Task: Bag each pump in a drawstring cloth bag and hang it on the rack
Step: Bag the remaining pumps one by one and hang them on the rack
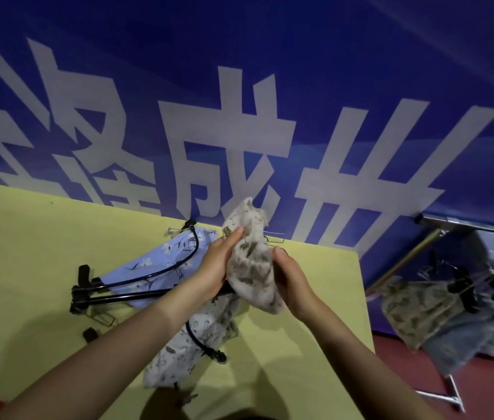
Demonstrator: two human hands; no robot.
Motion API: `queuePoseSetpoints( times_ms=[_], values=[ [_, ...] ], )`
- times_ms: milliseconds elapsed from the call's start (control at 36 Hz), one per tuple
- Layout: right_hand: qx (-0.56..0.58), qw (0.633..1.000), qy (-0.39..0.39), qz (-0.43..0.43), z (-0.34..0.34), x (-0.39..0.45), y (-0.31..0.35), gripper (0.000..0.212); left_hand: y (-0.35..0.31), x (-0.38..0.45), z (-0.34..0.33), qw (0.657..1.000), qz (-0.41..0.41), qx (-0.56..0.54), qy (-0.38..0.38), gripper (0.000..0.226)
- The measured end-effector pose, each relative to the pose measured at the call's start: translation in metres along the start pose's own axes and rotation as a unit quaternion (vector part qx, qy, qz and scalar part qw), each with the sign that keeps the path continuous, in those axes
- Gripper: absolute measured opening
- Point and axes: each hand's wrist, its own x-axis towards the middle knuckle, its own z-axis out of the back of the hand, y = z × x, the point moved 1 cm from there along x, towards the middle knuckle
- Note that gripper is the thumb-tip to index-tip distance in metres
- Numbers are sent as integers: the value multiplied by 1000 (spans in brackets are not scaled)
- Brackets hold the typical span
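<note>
Between both hands, above yellow table (12, 253): beige printed bag (251, 262), bunched, gripped by left hand (218, 265) and right hand (291, 283). Under left wrist: black pump (112, 291) across blue floral bag (161, 265). Far right: rack (451, 228), bags hanging.

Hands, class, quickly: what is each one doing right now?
Left hand: holds the beige patterned cloth bag, fingers pressed on its side.
Right hand: grips the same bag from the other side.
</note>
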Motion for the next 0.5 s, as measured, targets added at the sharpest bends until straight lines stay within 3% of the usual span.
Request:
queuePoseSetpoints(
  times_ms=[83, 194, 278, 361, 417, 500],
  values=[
    [45, 993, -66, -87, 0, 2, 0, 63, 12, -1, 4, 997, -13, 57, -41, 34],
    [-38, 990, -103, -93, -1, -2, -7, 51, 15, -5, 5, 987, -5, 157, -39, 36],
    [-48, 986, -136, -88, 0, -5, -12, 19, 16, -1, 8, 986, 4, 165, -33, 51],
    [-71, 981, -174, -55, 0, -6, -16, 12, 13, -1, 13, 969, -59, 207, -124, 62],
    [-85, 978, -191, -20, -2, -7, -16, 11, 9, -5, 14, 965, -78, 180, -173, 56],
    [-97, 979, -179, 21, -7, -8, -13, 10, 10, -12, 9, 984, -47, 154, -75, 38]
  ],
)
